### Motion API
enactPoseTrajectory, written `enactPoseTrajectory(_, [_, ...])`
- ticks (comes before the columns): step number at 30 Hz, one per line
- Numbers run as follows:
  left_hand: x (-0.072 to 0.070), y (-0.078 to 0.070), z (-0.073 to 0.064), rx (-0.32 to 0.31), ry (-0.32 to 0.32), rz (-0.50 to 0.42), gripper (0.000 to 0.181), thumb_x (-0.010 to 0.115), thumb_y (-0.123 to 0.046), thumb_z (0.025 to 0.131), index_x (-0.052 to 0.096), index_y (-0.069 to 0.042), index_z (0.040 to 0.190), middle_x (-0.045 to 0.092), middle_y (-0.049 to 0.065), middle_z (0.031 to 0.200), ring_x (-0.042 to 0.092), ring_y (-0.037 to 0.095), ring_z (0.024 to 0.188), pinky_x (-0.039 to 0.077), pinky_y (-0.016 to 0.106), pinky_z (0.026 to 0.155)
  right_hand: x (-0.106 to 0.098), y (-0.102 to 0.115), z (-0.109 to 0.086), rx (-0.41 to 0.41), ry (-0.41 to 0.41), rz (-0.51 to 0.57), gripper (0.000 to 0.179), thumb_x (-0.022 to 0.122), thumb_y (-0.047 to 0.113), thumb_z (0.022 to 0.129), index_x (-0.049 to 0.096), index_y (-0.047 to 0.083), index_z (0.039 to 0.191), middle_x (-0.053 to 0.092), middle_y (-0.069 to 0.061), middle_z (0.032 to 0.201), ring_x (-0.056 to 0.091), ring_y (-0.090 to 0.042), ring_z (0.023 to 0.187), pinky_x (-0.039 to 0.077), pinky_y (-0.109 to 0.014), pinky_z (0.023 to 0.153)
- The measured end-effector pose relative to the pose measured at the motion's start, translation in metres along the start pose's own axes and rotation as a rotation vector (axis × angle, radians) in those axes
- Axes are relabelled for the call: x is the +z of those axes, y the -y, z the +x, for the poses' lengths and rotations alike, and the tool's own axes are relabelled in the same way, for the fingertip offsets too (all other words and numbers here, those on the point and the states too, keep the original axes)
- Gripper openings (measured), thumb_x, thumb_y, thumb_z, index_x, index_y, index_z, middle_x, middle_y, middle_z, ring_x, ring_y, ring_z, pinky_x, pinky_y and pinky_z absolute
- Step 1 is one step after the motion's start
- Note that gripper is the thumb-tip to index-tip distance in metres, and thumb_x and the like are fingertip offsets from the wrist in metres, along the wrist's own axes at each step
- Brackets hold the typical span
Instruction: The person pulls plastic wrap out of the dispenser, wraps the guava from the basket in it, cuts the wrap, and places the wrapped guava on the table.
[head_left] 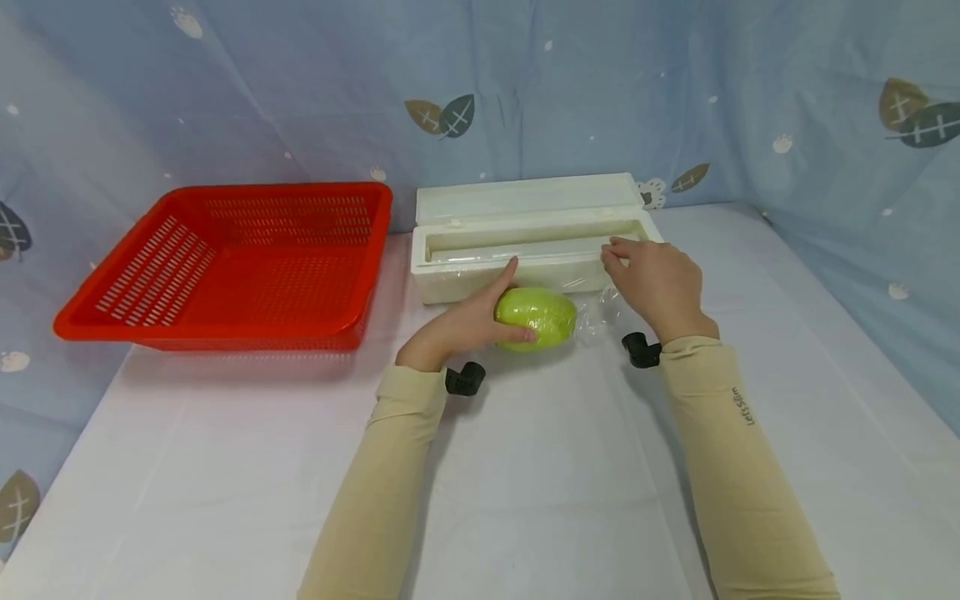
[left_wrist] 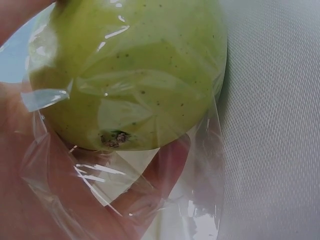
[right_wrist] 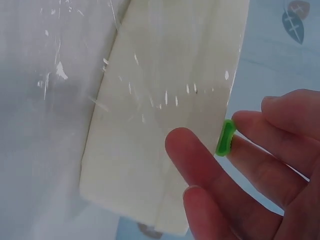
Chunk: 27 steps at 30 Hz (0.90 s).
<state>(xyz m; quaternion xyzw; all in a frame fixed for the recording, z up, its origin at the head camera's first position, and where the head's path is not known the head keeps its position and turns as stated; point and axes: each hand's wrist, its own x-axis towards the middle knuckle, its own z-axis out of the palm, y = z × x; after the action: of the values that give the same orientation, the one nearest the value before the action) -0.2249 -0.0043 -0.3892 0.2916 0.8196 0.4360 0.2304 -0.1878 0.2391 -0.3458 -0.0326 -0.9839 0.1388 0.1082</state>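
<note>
In the head view my left hand (head_left: 468,327) grips a green fruit (head_left: 542,318) from its left side, thumb across the near face. Clear cling film (left_wrist: 100,180) lies around the fruit (left_wrist: 145,75), whose skin shows small dark specks and a brown end. Behind it stands a long white cling film box (head_left: 525,276) with its lid (head_left: 525,200) raised. My right hand (head_left: 663,279) is at the box's right end. In the right wrist view its fingertips hold a small green slide cutter (right_wrist: 226,137) at the box edge.
A red plastic basket (head_left: 262,292) with slotted walls stands left of the box. Crumpled film (head_left: 596,321) lies between the fruit and my right hand. The white-covered table (head_left: 555,500) meets a blue patterned cloth (head_left: 562,83) at the back.
</note>
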Motion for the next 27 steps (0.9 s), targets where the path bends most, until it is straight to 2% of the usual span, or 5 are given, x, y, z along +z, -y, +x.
enactPoseTrajectory(4, [0.0, -0.001, 0.0, 0.004, 0.002, -0.009, 0.108, 0.073, -0.045, 0.069, -0.005, -0.029, 0.143, 0.035, -0.005, 0.132, 0.035, 0.01, 0.116, 0.026, 0.032, 0.1, -0.005, -0.009, 0.0, 0.044, 0.032, 0.018, 0.041, 0.042, 0.042, 0.091, 0.057, 0.019, 0.122, 0.067, -0.007, 0.083, 0.051, -0.028, 0.06, 0.034, -0.034, 0.04])
enactPoseTrajectory(8, [0.0, -0.002, 0.0, -0.002, 0.009, -0.003, 0.109, 0.072, -0.045, 0.069, -0.006, -0.03, 0.142, 0.035, -0.005, 0.133, 0.035, 0.01, 0.115, 0.026, 0.03, 0.1, -0.009, -0.015, 0.0, 0.064, 0.043, 0.033, 0.044, 0.041, 0.045, 0.091, 0.055, 0.018, 0.123, 0.064, -0.001, 0.061, 0.054, -0.03, 0.064, 0.035, -0.035, 0.042])
enactPoseTrajectory(15, [-0.001, -0.004, -0.001, 0.002, 0.003, 0.025, 0.108, 0.072, -0.044, 0.07, -0.006, -0.026, 0.143, 0.037, -0.005, 0.131, 0.037, 0.009, 0.114, 0.025, 0.029, 0.1, -0.012, -0.017, 0.001, 0.085, 0.067, 0.054, 0.047, 0.04, 0.046, 0.091, 0.053, 0.016, 0.125, 0.065, -0.003, 0.065, 0.055, -0.033, 0.072, 0.037, -0.036, 0.046])
enactPoseTrajectory(21, [-0.002, -0.004, -0.002, 0.003, 0.001, 0.017, 0.107, 0.072, -0.043, 0.071, -0.006, -0.028, 0.143, 0.036, -0.004, 0.132, 0.036, 0.01, 0.115, 0.025, 0.03, 0.1, -0.013, -0.019, 0.002, 0.08, 0.064, 0.085, 0.047, 0.041, 0.045, 0.091, 0.053, 0.016, 0.125, 0.065, -0.006, 0.067, 0.055, -0.032, 0.071, 0.035, -0.035, 0.045])
enactPoseTrajectory(27, [-0.001, -0.003, -0.002, -0.011, 0.009, 0.016, 0.107, 0.071, -0.045, 0.07, -0.006, -0.032, 0.142, 0.035, -0.005, 0.132, 0.035, 0.009, 0.115, 0.025, 0.03, 0.1, -0.015, -0.024, 0.002, 0.122, 0.08, 0.078, 0.046, 0.042, 0.045, 0.09, 0.054, 0.018, 0.124, 0.066, -0.006, 0.069, 0.054, -0.029, 0.067, 0.035, -0.034, 0.045])
